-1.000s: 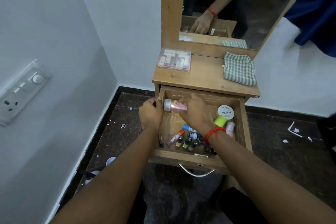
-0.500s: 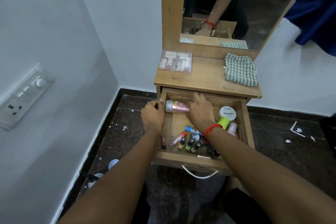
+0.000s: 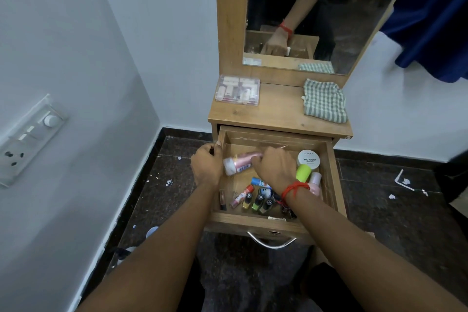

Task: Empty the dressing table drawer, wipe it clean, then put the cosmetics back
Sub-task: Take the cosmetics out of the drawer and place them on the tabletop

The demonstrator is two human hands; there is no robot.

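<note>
The wooden drawer of the dressing table is pulled out. My left hand grips its left wall near the back. My right hand holds a pink bottle with a white cap, tilted over the drawer's back left. A white nail polish jar, a lime green cap, a pale pink bottle and several small nail polish bottles lie inside. A checked cloth lies on the table top at the right.
A clear plastic case of small cosmetics sits on the wooden table top at the left, below a mirror. A wall with a switch panel stands close on the left. Paper scraps litter the dark floor.
My right hand has closed on the pink bottle and tipped it, its capped end now lower and nearer my left hand. My left hand stays on the drawer's wall.
</note>
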